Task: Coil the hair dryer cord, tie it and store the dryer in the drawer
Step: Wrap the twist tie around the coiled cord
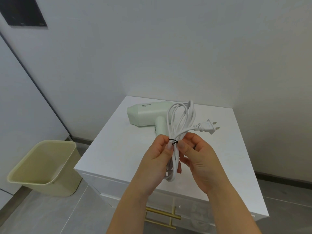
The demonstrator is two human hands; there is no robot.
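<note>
Hands [177,159] tying coiled cord [180,119], dryer [148,114] marked "POREE…"

Glossy white cabinet top [108,154], brushed brass handle [162,214], matt plastic dryer [148,114].

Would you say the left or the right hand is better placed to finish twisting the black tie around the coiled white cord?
The right hand, probably: its fingertips pinch the thin black twist tie, while the left hand grips the coiled white cord just below it, steadying the bundle.
</note>
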